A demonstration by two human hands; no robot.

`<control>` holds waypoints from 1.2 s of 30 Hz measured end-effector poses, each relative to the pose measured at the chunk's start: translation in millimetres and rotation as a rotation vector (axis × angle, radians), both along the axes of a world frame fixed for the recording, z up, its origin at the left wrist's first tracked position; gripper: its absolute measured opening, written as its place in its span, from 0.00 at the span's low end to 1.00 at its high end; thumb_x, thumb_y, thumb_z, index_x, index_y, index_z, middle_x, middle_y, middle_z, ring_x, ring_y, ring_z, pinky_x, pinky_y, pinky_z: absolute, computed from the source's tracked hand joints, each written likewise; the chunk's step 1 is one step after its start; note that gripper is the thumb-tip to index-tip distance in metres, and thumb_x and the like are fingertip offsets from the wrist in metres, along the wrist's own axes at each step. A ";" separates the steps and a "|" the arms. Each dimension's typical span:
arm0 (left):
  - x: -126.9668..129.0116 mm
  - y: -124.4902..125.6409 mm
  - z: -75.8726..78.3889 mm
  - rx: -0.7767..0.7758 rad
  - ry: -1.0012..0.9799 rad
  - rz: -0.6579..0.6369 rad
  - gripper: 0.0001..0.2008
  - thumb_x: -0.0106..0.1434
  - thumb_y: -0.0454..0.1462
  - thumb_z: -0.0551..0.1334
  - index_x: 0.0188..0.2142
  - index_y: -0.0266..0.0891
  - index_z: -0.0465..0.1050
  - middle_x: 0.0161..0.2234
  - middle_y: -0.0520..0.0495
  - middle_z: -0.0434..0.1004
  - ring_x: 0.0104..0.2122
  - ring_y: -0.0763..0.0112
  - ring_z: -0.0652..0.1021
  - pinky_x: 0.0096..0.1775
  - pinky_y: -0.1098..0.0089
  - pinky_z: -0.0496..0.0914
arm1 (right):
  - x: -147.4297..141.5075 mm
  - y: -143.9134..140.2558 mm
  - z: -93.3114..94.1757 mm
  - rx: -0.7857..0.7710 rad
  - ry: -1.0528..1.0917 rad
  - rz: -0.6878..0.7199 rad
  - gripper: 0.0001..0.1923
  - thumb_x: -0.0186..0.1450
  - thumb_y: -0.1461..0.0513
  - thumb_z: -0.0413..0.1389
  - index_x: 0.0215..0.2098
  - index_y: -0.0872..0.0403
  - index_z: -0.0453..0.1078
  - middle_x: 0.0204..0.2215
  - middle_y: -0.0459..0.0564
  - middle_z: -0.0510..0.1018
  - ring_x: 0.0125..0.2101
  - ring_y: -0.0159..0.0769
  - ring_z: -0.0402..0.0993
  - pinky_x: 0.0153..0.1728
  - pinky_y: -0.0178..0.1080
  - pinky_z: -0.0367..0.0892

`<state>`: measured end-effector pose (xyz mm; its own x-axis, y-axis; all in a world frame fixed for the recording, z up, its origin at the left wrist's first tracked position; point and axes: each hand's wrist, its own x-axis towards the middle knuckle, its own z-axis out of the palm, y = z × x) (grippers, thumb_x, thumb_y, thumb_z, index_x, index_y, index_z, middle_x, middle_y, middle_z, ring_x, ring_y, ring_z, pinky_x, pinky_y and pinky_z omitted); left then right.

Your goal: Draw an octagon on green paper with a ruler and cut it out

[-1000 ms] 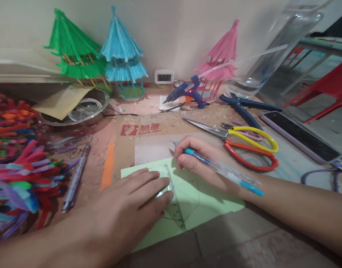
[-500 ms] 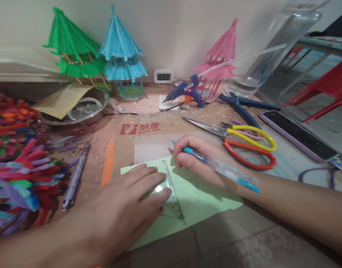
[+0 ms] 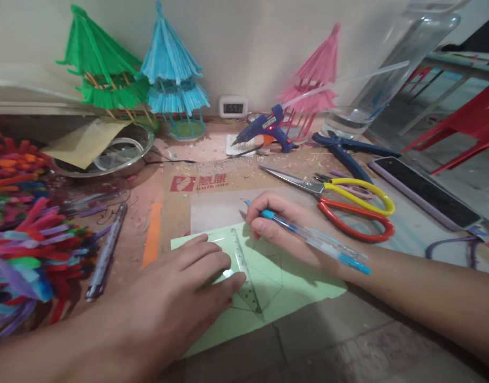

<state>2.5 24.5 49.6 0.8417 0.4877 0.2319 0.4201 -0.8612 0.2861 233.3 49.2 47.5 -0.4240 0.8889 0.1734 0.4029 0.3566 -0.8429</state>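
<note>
I see the pale green paper sheet (image 3: 292,279) flat on the desk centre, several pencil lines already on it, more probably left. Left hand (image 3: 180,290) lies flat, fingers spread, pinning the clear plastic set square (image 3: 244,276). Right hand (image 3: 282,226) pinches the clear blue-tipped pen (image 3: 308,238); its tip is hidden behind the fingers. Ruler outline is hard to trace.

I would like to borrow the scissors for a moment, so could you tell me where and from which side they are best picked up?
Take the scissors by the yellow and red handle loops, coming from the right. The open blades point left toward the glue gun, and the right hand lies close below them.
</note>
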 end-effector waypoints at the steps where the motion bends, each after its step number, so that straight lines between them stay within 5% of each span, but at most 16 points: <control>1: -0.8 -0.1 -0.5 -0.002 0.000 -0.014 0.15 0.76 0.32 0.49 0.39 0.40 0.74 0.37 0.49 0.74 0.37 0.66 0.73 0.45 0.66 0.73 | 0.1 0.0 -0.1 0.000 0.001 -0.001 0.08 0.70 0.56 0.52 0.36 0.52 0.66 0.31 0.46 0.75 0.30 0.33 0.69 0.33 0.35 0.63; 10: -4.9 0.6 -2.2 -0.010 -0.017 -0.007 0.18 0.77 0.34 0.47 0.41 0.42 0.76 0.37 0.50 0.75 0.38 0.68 0.74 0.43 0.69 0.72 | 0.2 1.8 0.1 -0.013 -0.004 -0.003 0.08 0.69 0.57 0.52 0.36 0.52 0.66 0.31 0.46 0.75 0.30 0.34 0.69 0.33 0.36 0.64; 20: -6.3 -5.6 -8.0 -0.084 -0.017 0.158 0.11 0.71 0.46 0.61 0.44 0.44 0.76 0.40 0.48 0.76 0.42 0.65 0.75 0.53 0.63 0.73 | 1.1 0.5 0.7 -0.014 -0.013 -0.010 0.08 0.68 0.57 0.52 0.36 0.52 0.67 0.31 0.45 0.75 0.30 0.33 0.69 0.33 0.36 0.63; 29: -3.0 0.3 -1.3 -0.008 0.017 0.001 0.14 0.74 0.31 0.51 0.41 0.42 0.76 0.37 0.51 0.75 0.37 0.70 0.75 0.60 0.62 0.67 | 0.6 0.5 -0.5 -0.016 -0.021 -0.014 0.09 0.69 0.56 0.52 0.36 0.52 0.67 0.30 0.45 0.75 0.30 0.34 0.69 0.33 0.36 0.62; 36: -1.3 -0.1 -3.3 -0.004 0.044 0.001 0.15 0.74 0.31 0.50 0.41 0.41 0.75 0.36 0.51 0.74 0.37 0.69 0.76 0.58 0.61 0.68 | 1.7 0.4 0.2 -0.020 -0.020 -0.007 0.09 0.69 0.56 0.53 0.36 0.52 0.67 0.30 0.45 0.74 0.30 0.33 0.68 0.33 0.36 0.62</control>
